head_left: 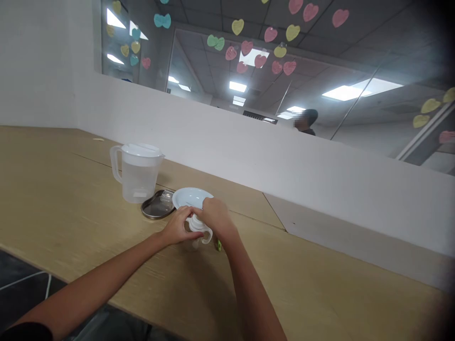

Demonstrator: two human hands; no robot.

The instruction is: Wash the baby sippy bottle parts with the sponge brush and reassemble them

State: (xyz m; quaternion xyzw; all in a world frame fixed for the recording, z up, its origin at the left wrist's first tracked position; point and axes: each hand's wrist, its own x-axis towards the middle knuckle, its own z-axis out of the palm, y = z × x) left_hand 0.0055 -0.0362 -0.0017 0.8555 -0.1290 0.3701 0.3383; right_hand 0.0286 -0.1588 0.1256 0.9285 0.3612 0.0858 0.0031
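Step now, prob.: L hand (pixel 177 226) steadies white piece (pixel 195 223), R hand (pixel 216 215) works its top; next move calls for firm L hold. L fingers curl round it; R fingers bent, tips hidden, can't tell if gripping. It's just near of plate (pixel 185 191); curved handle points right/near, long axis approx. upright, partly hidden.

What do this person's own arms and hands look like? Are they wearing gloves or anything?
The left hand and right hand wear no gloves, and no watch or bracelet shows on either wrist. A black sleeve shows high on the left arm; none shows on the right arm.
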